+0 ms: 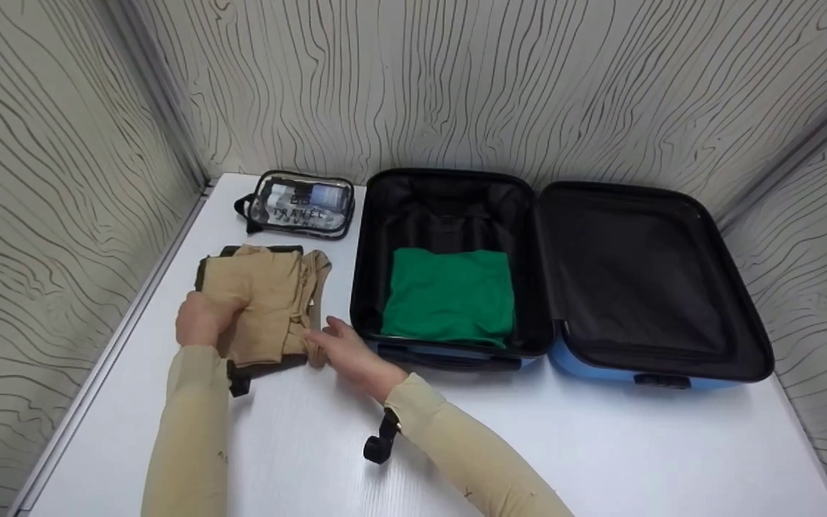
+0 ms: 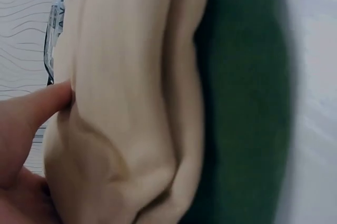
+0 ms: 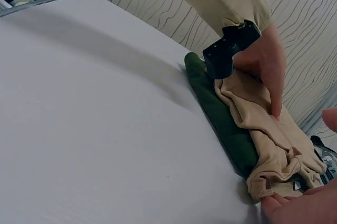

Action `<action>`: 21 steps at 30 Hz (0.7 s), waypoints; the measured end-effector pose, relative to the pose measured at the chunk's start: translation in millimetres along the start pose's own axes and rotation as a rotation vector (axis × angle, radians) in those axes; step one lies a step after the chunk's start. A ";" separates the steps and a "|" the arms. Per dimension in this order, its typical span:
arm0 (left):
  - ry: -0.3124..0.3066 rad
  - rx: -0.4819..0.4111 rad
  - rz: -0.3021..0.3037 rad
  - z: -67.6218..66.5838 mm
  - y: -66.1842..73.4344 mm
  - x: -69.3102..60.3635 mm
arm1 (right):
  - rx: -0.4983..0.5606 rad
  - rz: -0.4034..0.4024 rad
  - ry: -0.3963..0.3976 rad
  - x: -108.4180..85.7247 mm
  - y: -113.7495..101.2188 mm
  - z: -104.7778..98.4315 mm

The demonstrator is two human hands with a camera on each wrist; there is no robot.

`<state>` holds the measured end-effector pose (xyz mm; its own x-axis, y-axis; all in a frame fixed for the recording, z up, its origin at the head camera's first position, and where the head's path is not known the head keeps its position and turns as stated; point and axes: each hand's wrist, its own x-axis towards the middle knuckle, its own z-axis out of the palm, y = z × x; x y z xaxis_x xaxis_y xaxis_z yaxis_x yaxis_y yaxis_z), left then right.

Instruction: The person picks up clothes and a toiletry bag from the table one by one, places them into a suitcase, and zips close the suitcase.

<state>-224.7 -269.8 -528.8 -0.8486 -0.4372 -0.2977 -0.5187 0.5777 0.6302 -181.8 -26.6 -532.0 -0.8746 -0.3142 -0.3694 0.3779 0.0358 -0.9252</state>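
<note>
A folded beige garment (image 1: 263,301) lies on a dark green folded cloth (image 3: 224,124) at the left of the table. My left hand (image 1: 202,317) grips the beige garment's left side; in the left wrist view its thumb (image 2: 50,103) presses into the fabric, with the other fingers partly hidden. At the garment's right edge, by a bunched band, the fingertips of my right hand (image 1: 356,359) touch the cloth, and the thumb stands apart from it. Further right, a folded green cloth (image 1: 449,296) lies inside the open suitcase (image 1: 449,188).
Behind the garments sits a clear travel pouch (image 1: 302,205) with bottles in it. The suitcase lid (image 1: 643,280) lies folded out to the right. Patterned panels (image 1: 413,86) wall the white table (image 1: 298,445) at the back and sides.
</note>
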 end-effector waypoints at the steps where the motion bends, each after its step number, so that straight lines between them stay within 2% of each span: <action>1: -0.013 -0.015 -0.001 -0.8 0.0 -0.7 | 0.023 0.004 -0.008 0.5 0.0 -0.1; 3: -0.029 -0.036 0.009 -2.4 0.0 -1.5 | 0.041 0.008 -0.030 0.5 -0.1 -0.7; 8: -0.003 -0.070 0.063 -3.5 4.4 -0.7 | 0.051 -0.011 -0.095 -0.2 0.5 -2.9; 10: 0.025 -0.077 0.074 -3.0 6.7 0.3 | 0.043 -0.025 -0.109 -0.6 1.0 -3.5; 14: 0.104 -0.074 0.085 -3.6 11.1 1.3 | 0.100 -0.037 -0.140 -0.5 1.2 -3.4; 17: 0.153 -0.069 0.127 -5.8 16.4 0.5 | 0.156 -0.006 -0.144 -1.0 0.6 -4.3; 21: 0.182 -0.098 0.183 -8.5 25.8 -1.2 | 0.128 0.033 -0.131 -0.7 -0.3 -6.5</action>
<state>-236.2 -260.2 -506.1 -0.8901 -0.4537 -0.0442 -0.3386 0.5931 0.7305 -183.3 -20.2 -532.0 -0.8172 -0.4361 -0.3768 0.4484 -0.0703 -0.8911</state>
